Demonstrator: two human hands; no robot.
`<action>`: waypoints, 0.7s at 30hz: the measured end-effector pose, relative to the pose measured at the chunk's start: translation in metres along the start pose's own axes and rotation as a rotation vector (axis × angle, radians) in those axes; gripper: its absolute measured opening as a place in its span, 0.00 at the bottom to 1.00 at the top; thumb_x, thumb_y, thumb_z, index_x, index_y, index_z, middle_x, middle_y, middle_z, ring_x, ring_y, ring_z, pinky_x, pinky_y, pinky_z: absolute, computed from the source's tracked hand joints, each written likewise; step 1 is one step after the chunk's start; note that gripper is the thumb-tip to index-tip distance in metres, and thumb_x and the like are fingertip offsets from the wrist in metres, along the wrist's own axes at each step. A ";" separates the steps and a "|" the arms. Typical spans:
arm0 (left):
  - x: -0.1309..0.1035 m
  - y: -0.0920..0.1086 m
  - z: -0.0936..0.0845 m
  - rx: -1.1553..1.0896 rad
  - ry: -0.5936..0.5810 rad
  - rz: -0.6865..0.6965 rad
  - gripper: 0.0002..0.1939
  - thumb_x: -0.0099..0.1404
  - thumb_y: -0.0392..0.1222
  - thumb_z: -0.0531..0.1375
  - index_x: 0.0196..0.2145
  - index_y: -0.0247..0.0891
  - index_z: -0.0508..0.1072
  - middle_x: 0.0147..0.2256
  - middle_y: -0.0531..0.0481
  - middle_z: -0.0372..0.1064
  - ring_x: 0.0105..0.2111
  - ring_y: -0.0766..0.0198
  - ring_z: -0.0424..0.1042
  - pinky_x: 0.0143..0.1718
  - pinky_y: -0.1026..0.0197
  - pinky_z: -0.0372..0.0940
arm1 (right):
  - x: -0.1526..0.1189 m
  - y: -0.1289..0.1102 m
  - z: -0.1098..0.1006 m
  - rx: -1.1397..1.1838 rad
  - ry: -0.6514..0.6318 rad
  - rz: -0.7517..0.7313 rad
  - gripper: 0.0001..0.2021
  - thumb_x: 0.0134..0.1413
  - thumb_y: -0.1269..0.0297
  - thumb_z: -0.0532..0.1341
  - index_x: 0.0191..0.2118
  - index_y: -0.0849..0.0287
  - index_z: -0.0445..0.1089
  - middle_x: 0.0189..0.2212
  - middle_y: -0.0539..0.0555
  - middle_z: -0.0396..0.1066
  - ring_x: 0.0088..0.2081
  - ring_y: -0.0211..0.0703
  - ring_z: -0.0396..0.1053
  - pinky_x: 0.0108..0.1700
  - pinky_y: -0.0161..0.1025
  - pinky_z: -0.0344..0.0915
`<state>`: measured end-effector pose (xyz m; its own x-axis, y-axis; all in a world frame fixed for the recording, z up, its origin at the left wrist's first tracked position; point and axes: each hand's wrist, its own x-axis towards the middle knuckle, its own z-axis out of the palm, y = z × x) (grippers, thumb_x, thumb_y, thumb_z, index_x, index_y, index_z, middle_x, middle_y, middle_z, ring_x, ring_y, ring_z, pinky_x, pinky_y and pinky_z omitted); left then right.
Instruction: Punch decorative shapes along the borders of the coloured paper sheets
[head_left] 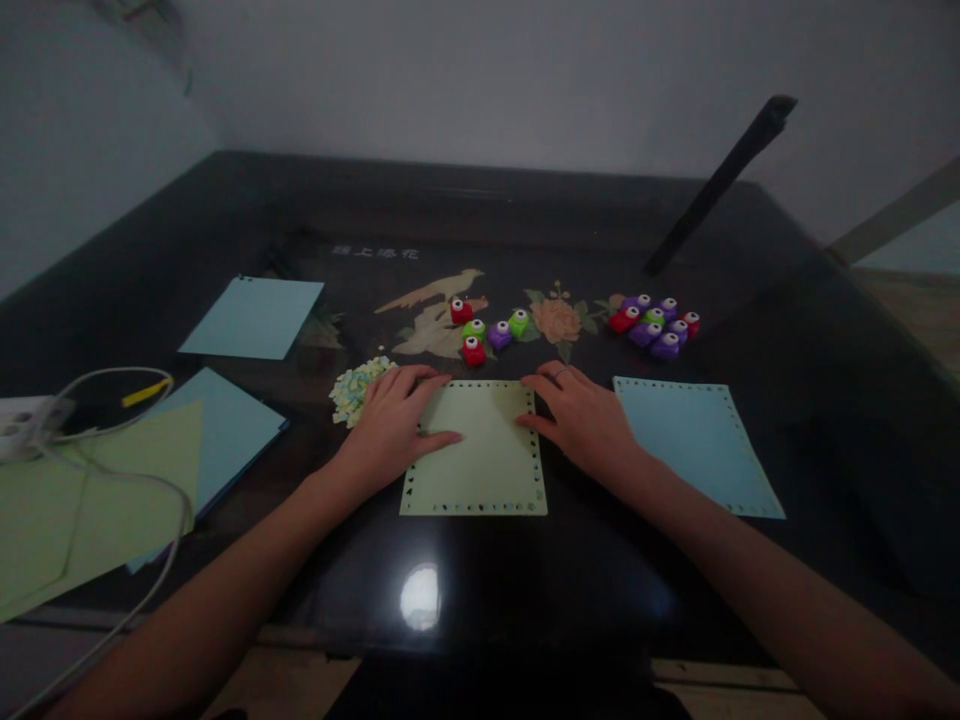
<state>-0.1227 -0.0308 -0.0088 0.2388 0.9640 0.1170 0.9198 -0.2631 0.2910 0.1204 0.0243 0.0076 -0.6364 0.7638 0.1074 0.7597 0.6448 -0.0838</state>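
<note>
A pale green sheet of paper (480, 450) lies flat on the dark table in front of me, with small punched shapes along its edges. My left hand (397, 415) rests on its left edge, thumb stretched over the paper and fingers near the top left corner. On the right edge lies my right hand (585, 415), a ring on one finger, its thumb and fingertips apart near the top right corner. Neither hand grips anything. Beside my left hand, partly covered by it, is a pile of punched paper bits (356, 388). Several small craft punches (500, 335) stand just beyond the sheet.
More craft punches (652, 325) cluster at the right, behind a blue punched sheet (686, 440). Another blue sheet (255, 320) lies far left. Stacked blue (232, 430) and green paper (45, 530) sit nearer, crossed by a white cable (180, 510) beside a power strip (26, 425).
</note>
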 end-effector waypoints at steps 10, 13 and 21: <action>0.002 0.008 -0.009 -0.069 0.057 -0.008 0.22 0.57 0.47 0.64 0.47 0.38 0.67 0.47 0.41 0.65 0.49 0.48 0.63 0.50 0.47 0.58 | 0.001 0.002 0.006 0.168 0.002 0.095 0.15 0.48 0.60 0.66 0.41 0.58 0.65 0.42 0.55 0.66 0.43 0.49 0.69 0.35 0.41 0.67; 0.003 0.009 -0.014 -0.183 0.101 -0.058 0.15 0.59 0.42 0.61 0.45 0.38 0.68 0.44 0.44 0.68 0.46 0.52 0.67 0.48 0.49 0.60 | 0.002 0.002 0.006 0.200 -0.006 0.098 0.14 0.49 0.61 0.65 0.40 0.58 0.64 0.41 0.54 0.66 0.42 0.48 0.68 0.36 0.41 0.65; 0.006 -0.007 -0.026 -0.816 -0.149 -0.316 0.21 0.56 0.48 0.63 0.45 0.36 0.69 0.35 0.47 0.75 0.36 0.57 0.75 0.40 0.56 0.69 | 0.002 0.001 0.007 0.249 -0.038 0.121 0.08 0.51 0.63 0.63 0.34 0.58 0.64 0.36 0.53 0.67 0.37 0.45 0.67 0.34 0.38 0.60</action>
<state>-0.1357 -0.0241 0.0151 0.1013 0.9762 -0.1916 0.4549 0.1258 0.8816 0.1191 0.0268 0.0009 -0.5507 0.8335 0.0452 0.7774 0.5319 -0.3356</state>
